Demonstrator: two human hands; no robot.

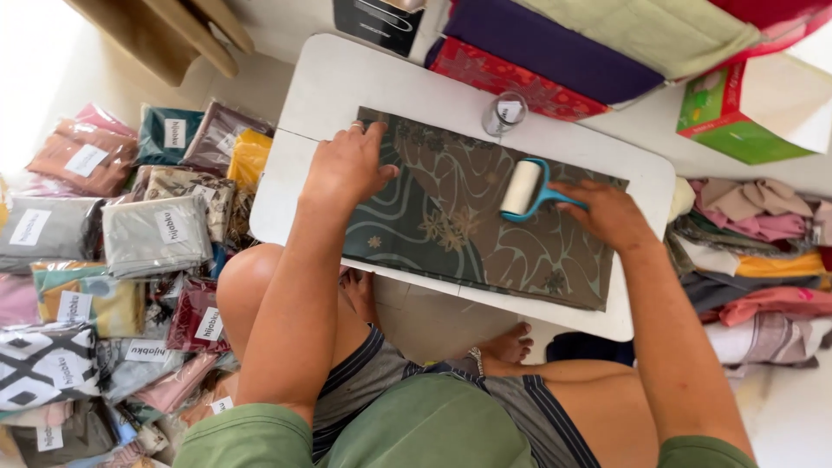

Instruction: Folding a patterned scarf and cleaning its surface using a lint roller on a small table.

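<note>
A folded dark green and brown patterned cloth [451,225] lies flat on a small white table [347,78]. My left hand [347,165] presses down on the cloth's left end, fingers spread. My right hand [607,212] grips the blue handle of a lint roller [524,189], whose white roll rests on the cloth right of its middle.
A small tape roll [505,113] stands on the table behind the cloth. Stacks of bagged, folded cloths [130,251] fill the floor at left. Loose folded fabrics [754,251] pile up at right. Purple and red fabrics [537,52] and a green box [737,113] lie beyond the table.
</note>
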